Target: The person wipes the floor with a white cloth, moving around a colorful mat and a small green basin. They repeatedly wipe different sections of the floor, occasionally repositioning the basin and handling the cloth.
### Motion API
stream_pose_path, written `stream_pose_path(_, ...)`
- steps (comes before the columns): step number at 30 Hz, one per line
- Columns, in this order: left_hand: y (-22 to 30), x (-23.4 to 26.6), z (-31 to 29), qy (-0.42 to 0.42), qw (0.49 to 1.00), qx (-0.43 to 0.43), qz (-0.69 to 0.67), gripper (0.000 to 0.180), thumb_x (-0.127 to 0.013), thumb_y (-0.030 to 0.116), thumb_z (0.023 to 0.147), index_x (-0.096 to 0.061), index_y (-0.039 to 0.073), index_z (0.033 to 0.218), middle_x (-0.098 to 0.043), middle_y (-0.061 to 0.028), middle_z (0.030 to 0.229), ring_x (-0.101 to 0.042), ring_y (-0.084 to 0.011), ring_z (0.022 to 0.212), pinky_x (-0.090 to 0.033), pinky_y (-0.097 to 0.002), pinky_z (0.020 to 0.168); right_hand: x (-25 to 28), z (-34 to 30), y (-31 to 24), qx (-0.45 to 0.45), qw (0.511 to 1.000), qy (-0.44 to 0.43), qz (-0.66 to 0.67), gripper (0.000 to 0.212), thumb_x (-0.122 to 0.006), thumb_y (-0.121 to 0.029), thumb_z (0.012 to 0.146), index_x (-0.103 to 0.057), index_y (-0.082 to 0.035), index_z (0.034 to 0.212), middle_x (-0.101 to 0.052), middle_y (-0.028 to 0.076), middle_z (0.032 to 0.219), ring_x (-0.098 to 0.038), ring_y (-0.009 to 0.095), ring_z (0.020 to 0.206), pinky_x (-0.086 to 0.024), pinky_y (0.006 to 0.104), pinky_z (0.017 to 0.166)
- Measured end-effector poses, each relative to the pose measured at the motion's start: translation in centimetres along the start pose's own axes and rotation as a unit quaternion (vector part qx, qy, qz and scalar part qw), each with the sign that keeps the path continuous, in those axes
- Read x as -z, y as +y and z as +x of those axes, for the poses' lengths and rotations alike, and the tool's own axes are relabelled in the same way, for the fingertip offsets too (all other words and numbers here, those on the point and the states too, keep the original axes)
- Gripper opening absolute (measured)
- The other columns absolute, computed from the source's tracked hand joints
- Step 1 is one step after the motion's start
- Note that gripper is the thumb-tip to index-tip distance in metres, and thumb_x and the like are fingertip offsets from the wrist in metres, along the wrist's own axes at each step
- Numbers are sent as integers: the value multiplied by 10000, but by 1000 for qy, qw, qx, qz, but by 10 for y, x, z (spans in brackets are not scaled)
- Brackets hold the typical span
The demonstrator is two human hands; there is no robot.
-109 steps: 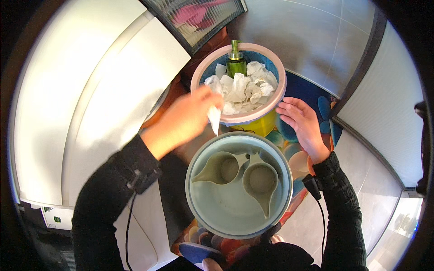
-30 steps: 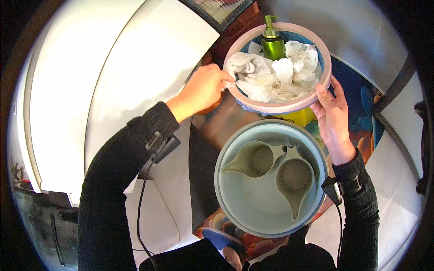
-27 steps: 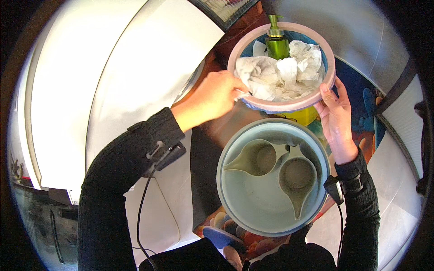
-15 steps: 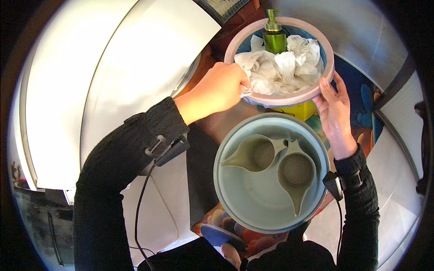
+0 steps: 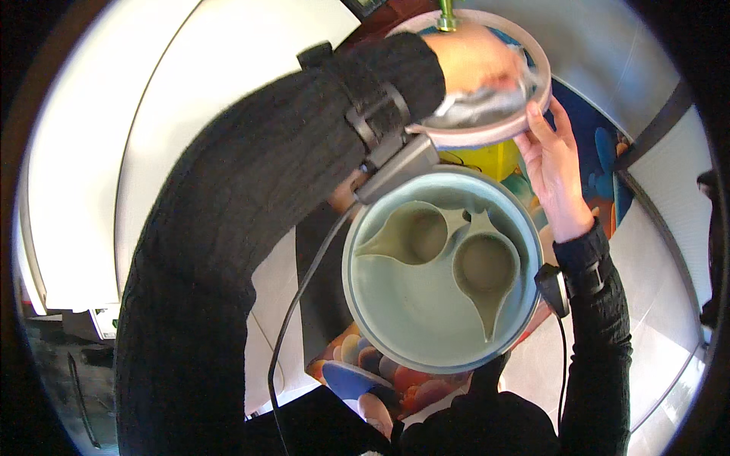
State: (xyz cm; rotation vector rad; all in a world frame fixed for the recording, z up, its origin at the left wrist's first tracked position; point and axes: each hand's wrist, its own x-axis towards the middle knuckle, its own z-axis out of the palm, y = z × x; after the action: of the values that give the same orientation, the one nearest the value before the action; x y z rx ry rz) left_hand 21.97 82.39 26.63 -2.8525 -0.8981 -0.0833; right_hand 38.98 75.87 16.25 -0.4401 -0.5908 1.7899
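Observation:
At the far side of my reach is a round bin (image 5: 541, 57) with a pale pink rim. My right hand (image 5: 553, 156) holds the rim's right side, thumb on top. Across the bin's opening reaches my left hand (image 5: 483, 64), over crumpled whitish tissues (image 5: 487, 110); its fingers are blurred, so their grip cannot be made out. A green pump bottle (image 5: 447, 19) stands in the bin behind that hand, only its upper part showing.
Nearer to me stands a round pale blue tub (image 5: 418, 319) holding two teardrop-shaped greyish dippers (image 5: 487, 270). A yellow object (image 5: 498, 161) shows below the bin. White cabinet panels (image 5: 175, 99) are on the left. A patterned mat (image 5: 380, 365) lies under the tub.
My left hand has left the bin's left rim and moved right, over the tissues, its forearm now crossing the view. My right hand keeps its hold on the rim.

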Motion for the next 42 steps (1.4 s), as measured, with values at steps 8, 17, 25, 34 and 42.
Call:
stream_pose_path(8,-20,15,-22,141,948,282,-48,216,-599,105,851,-716,29,1016,-704,-190,896,-668,-368,807,-523,-437,716,2,-2,0,4,999,-10,-38,468,-610,-101,960,-372,0,1350,-563,151,1217,-577,224,1144,-490,357,1034)
stream_pose_path(17,52,62,-99,107,946,307,0,267,-628,147,782,-685,-6,992,-654,-241,844,-642,-395,727,-508,-444,652,38,13,5,-5,993,-44,-108,503,-606,-192,974,-369,11,1369,-541,146,1270,-552,226,1178,-456,382,1058)
stream_pose_path(25,203,34,-202,-111,922,364,-75,569,-601,181,921,-425,185,1461,-222,-106,1595,-335,-278,1421,-306,-470,1120,60,-41,-14,0,953,-24,-302,532,-660,-180,929,-419,-7,1370,-578,114,1236,-585,197,1103,-460,344,1005)
stream_pose_path(34,303,-15,-239,93,815,530,-214,319,-654,8,799,-658,97,1105,-594,-94,1138,-616,-292,997,-523,-376,830,89,-143,-46,77,644,-160,-744,293,-698,-49,829,-628,-67,1113,-542,103,1112,-570,225,1054,-484,357,927)
stream_pose_path(42,282,-52,-256,97,809,575,-73,452,-739,38,718,-574,126,1131,-619,-75,1077,-605,-295,988,-474,-404,850,40,-152,-37,122,498,-360,-779,362,-813,-57,633,-649,-105,952,-434,151,1396,-419,348,1306,-353,520,1060)
